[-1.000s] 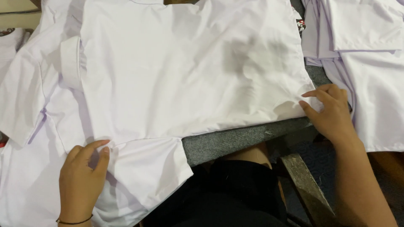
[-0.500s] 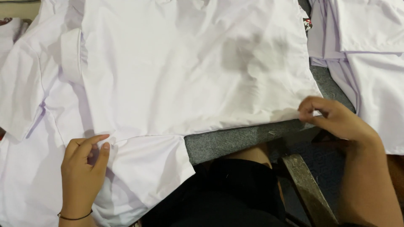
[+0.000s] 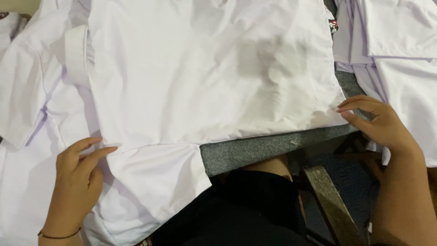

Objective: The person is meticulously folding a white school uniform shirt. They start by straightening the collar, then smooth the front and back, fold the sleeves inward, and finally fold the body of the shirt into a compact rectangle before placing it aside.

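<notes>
The fingers (image 3: pixel 98 150) of the left hand (image 3: pixel 75 182) lie pressed close together and flat, tips touching the lower left hem of a large white cotton shirt (image 3: pixel 205 73) spread across the counter (image 3: pixel 255 148); they pinch nothing, only pin the cloth down. At the far corner the right hand (image 3: pixel 382 125) meets the hem with its fingers (image 3: pixel 357 107) slightly spread and curled, tips against the cloth's edge. Whether they grip the fabric or merely press it cannot be told.

With one hand at each end of the hem, the hold appears meant to keep the white shirt taut and square on the grey felt-like counter top. A thin dark bracelet (image 3: pixel 59 235) circles the left wrist.

The hem runs just inside the counter's near edge on the right, leaving a bare grey strip; on the left a short sleeve (image 3: pixel 159 182) spills over that edge toward the person's dark-clothed lap (image 3: pixel 236 214). More white garments (image 3: pixel 27 105) lie beneath and to the left, and a second stack of white shirts (image 3: pixel 400 41) crowds the right side, just beside the right hand. A wooden frame bar (image 3: pixel 330 205) angles below the counter. Open room is scarce: only the grey strip along the front.
</notes>
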